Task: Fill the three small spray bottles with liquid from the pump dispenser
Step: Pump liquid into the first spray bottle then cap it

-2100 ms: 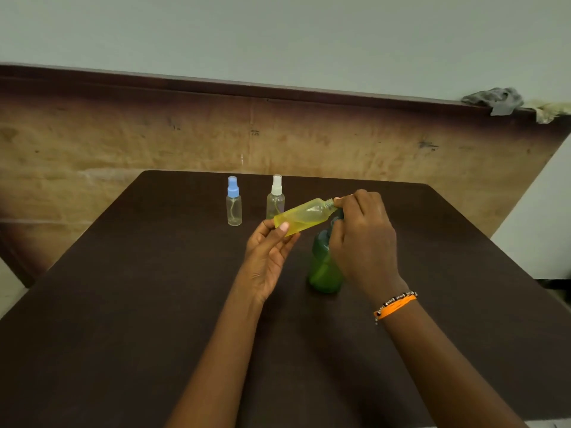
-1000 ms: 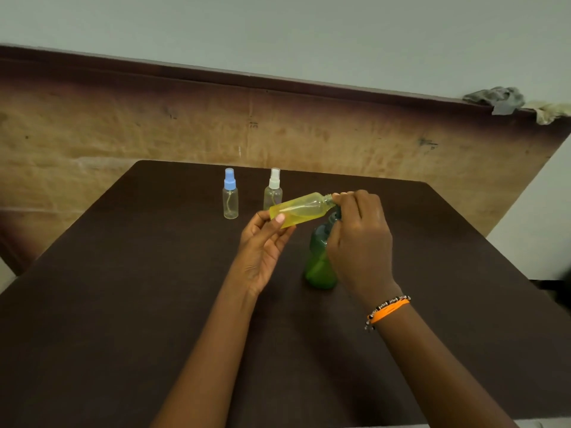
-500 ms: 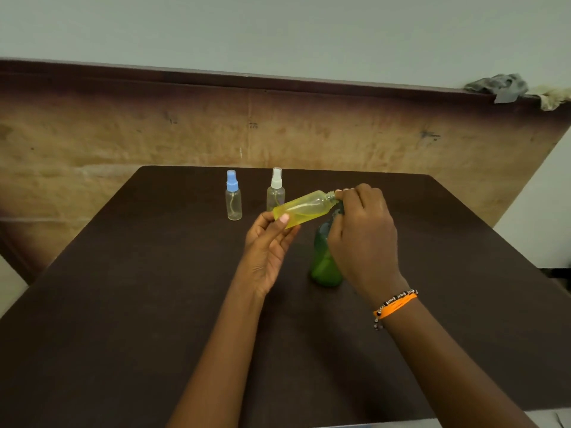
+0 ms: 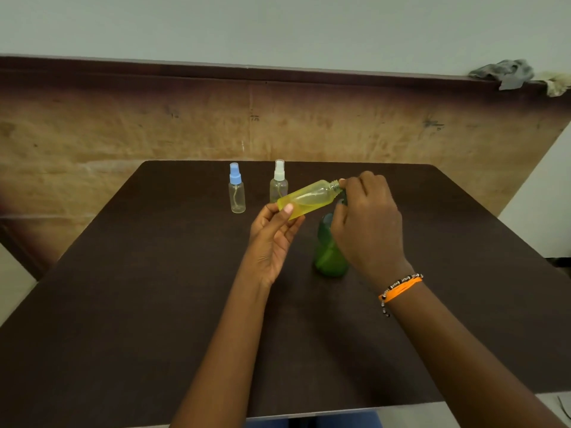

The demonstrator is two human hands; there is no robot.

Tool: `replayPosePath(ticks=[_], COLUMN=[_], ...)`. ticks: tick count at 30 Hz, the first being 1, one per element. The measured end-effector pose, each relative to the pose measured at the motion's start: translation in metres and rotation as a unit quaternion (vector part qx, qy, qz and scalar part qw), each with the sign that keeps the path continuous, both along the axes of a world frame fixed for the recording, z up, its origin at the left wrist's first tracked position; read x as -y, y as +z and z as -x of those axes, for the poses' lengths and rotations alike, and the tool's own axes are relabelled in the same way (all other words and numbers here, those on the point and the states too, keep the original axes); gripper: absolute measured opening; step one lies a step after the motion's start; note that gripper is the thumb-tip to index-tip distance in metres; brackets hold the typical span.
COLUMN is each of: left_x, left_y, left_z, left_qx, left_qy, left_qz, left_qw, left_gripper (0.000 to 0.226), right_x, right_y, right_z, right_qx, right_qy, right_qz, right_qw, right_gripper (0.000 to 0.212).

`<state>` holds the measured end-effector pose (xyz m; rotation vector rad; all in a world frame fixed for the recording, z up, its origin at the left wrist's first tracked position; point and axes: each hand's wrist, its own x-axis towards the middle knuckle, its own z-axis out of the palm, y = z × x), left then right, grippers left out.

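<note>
Head view, centre of the frame: your left hand (image 4: pixel 272 239) is pinching the base of a small yellow-tinted plastic bottle (image 4: pixel 307 199), which is lying tilted with its uncapped neck pointing right. Your right hand (image 4: pixel 367 223) is curling over the top of the green pump dispenser bottle (image 4: pixel 327 257), fingertips at the yellow bottle's neck. Just behind, a clear spray bottle with a white cap (image 4: pixel 278 180) and, to its left, one with a blue cap (image 4: pixel 237 188) are standing upright on the dark brown table (image 4: pixel 123 304).
</note>
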<state>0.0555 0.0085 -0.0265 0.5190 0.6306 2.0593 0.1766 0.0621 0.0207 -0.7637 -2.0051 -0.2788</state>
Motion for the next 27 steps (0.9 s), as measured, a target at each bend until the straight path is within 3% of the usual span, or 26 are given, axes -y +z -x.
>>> replayPosePath(ticks=[4,12,21,27], left_x=[-0.001,0.001,-0.001,0.002], left_y=[-0.002,-0.001,-0.002,0.002], left_z=[0.001,-0.003,0.002,-0.002], left_qx=[0.005,0.003,0.01,0.004], left_qy=[0.0,-0.007,-0.001,-0.007], left_qz=[0.009,0.005,0.006,0.005], left_qw=[1.0,1.0,1.0,1.0], left_gripper=[0.019,0.02,0.02,0.023], right_x=[-0.009,-0.002,-0.008,-0.003], right_y=[-0.022,0.006,-0.018,0.004], right_z=[-0.003,-0.01,-0.003,-0.008], right_qx=[-0.021,0.044,-0.041,0.023], right_qy=[0.015,0.029,0.045,0.034], right_qz=[-0.046,0.021,0.011,0.025], right_qw=[0.999,0.998,0.998,0.999], right_gripper=[0.036,0.031,0.034,0.036])
